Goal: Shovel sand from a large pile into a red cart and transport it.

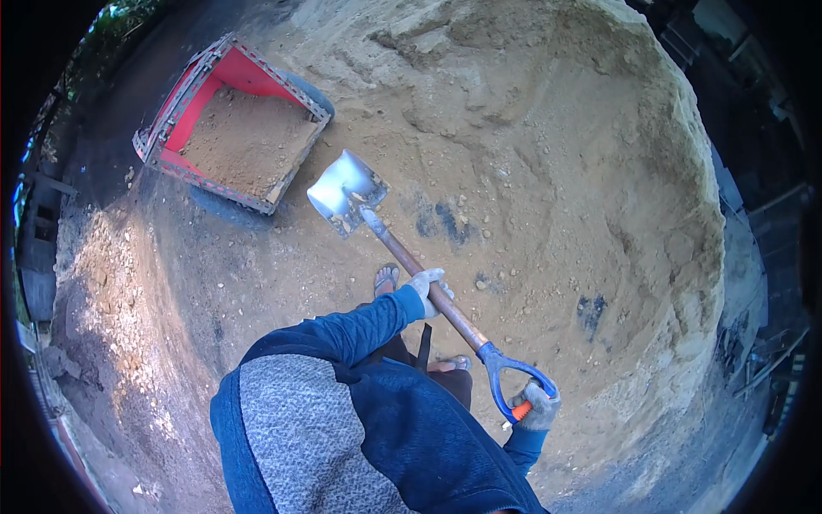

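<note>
A shovel (462, 325) with a wooden shaft and a blue D-shaped handle lies slantwise across the view, held in both hands. My left hand (430, 292), in a light grey glove, wraps around the middle of the shaft. My right hand (535, 406), gloved too, is closed on the orange grip of the D-handle. The shiny metal blade (347, 190) points to the far left and carries only a few bits of dirt. Just beyond it stands a red-walled cart (190, 125), partly filled with brown soil (247, 141).
A large mound of sandy soil (556, 163) rises ahead and to the right. Dark wheels (229, 210) flank the cart. My sandalled feet (387, 279) stand on loose dirt below the shovel. Sheets and poles (749, 257) lie along the right edge. Sunlit stony ground (120, 300) stretches to the left.
</note>
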